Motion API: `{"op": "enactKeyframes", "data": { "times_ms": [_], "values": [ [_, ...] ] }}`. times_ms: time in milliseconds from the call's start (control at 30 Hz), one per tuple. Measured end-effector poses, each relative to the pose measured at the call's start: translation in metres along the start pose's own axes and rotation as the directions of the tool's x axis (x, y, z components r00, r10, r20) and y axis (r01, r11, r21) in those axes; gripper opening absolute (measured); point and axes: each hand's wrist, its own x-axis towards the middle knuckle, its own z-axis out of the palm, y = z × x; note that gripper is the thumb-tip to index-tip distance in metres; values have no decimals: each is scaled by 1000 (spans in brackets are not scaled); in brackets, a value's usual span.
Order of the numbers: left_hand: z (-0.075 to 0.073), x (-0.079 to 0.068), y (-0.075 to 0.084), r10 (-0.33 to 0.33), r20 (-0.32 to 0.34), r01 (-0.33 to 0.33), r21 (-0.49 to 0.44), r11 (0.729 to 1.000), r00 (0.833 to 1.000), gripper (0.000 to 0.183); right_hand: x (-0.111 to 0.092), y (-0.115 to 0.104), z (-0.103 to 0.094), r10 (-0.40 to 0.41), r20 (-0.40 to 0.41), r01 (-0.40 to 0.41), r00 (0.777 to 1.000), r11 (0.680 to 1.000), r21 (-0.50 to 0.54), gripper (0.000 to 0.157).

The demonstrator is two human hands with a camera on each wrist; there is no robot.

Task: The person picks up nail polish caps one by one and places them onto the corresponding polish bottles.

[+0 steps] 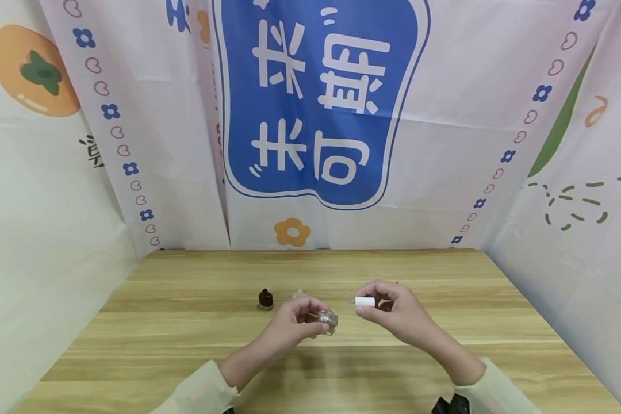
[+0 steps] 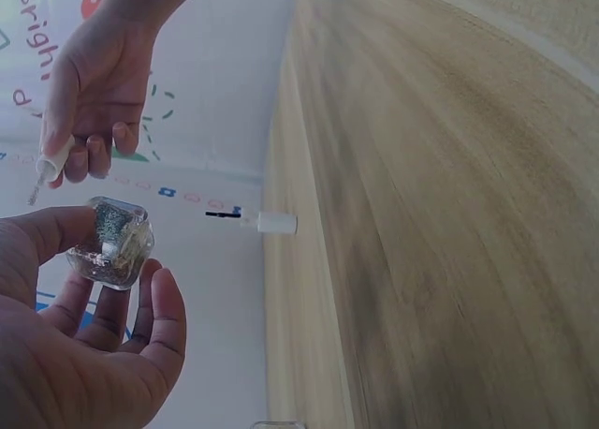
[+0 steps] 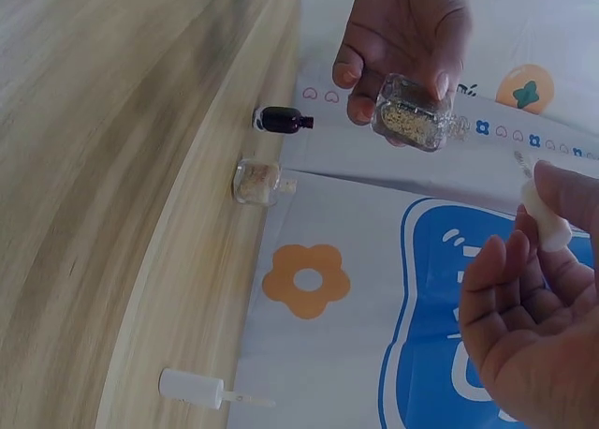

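Farthest left on the pale, wood-grained tabletop (image 1: 186, 322), a small dark-red, nearly black bottle (image 1: 265, 299) stands upright with its narrow neck uncapped. Just to its right is a clear glass bottle with pale contents (image 3: 255, 183), also upright and uncapped; from my head much of it hides behind my left hand (image 1: 297, 322).

That hand grips a squarish clear glass bottle full of silver and gold glitter (image 1: 328, 319) between thumb and fingers, lifted above the table, its neck uncapped.

To the right and apart from it, my right hand (image 1: 401, 307) pinches a white cylindrical cap (image 1: 364, 301) between thumb and fingers. The cap's thin brush (image 3: 522, 162) points left, near the glitter bottle and not touching it.

Beyond my right hand, a white cap with a dark-tipped brush (image 2: 277, 223) stands on the table, brush upward. The right wrist view also shows a white cap standing brush-up, its stem looking pale (image 3: 192, 389); I cannot tell whether it is the same one.
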Motion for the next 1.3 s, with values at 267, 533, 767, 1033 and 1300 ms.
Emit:
{"op": "enactKeyframes", "data": {
  "times_ms": [267, 533, 767, 1033, 1300],
  "values": [
    [2, -1, -1, 10, 9, -10, 10, 1000, 1000, 28, 0, -1, 5, 1, 50, -2, 999, 1000, 6, 18],
    [2, -1, -2, 3, -4, -3, 16, 1000, 1000, 29, 1, -2, 8, 25, 63, -24, 998, 1000, -13, 16],
    [2, -2, -2, -10, -9, 10, 30, 999, 1000, 29, 2, -2, 10, 39, 76, -36, 996, 999, -40, 16],
    [1, -2, -4, -7, -2, 7, 45, 999, 1000, 29, 4, -2, 11, 38, 87, -36, 995, 999, -31, 17],
    [0, -2, -6, -10, 10, 10, 28, 1000, 1000, 29, 5, -3, 12, 35, 102, -31, 994, 999, -40, 17]
  ]
}}
